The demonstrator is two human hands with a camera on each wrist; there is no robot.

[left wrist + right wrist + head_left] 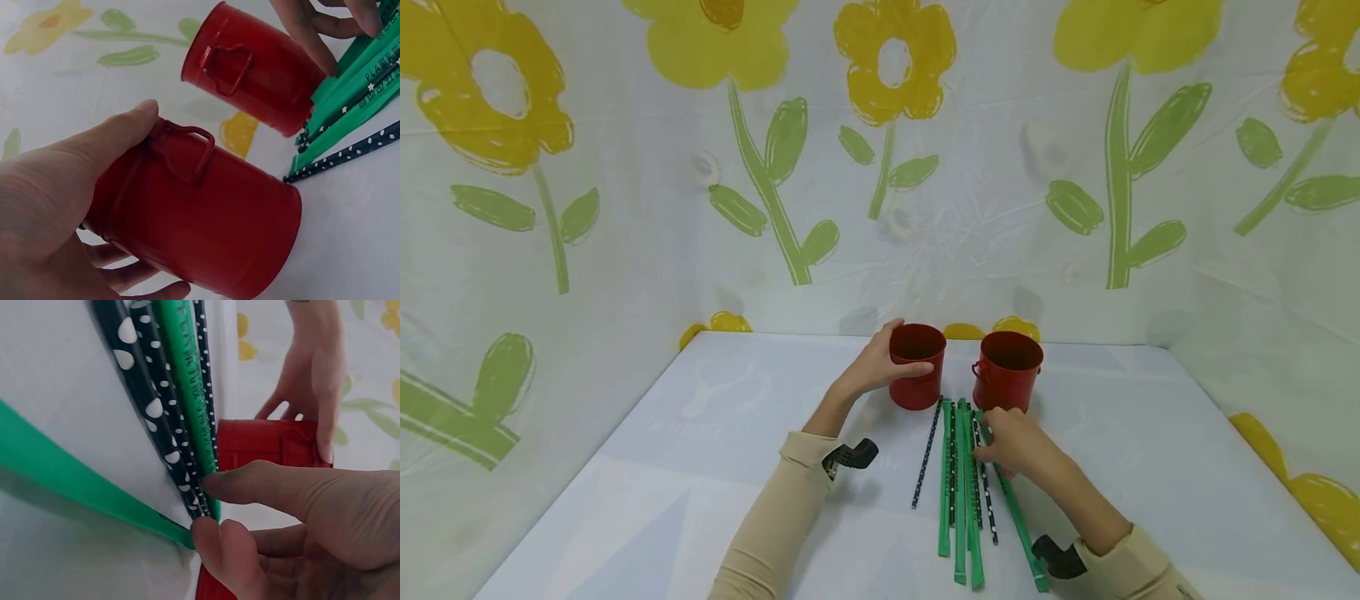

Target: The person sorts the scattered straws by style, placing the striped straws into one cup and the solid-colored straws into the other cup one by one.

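Note:
My left hand (883, 365) grips a red metal bucket (206, 215), thumb along its side near a wire handle loop. That bucket stands upright on the table in the head view. In front of the second red bucket (1011, 367), my right hand (1018, 442) reaches over the far ends of a row of straws. Its thumb and forefinger (225, 550) stand a little apart at the ends of black straws with white dots (150, 400) and printed green-wrapped straws (960, 492). Another green-wrapped straw (81, 478) slants away under this hand.
One dotted black straw (927, 458) lies alone on the row's left side. The white table (737, 467) ends at a back wall of flower-printed sheeting (970, 208), with more sheeting at both sides. Black wrist mounts (853, 454) sit at the sleeve cuffs.

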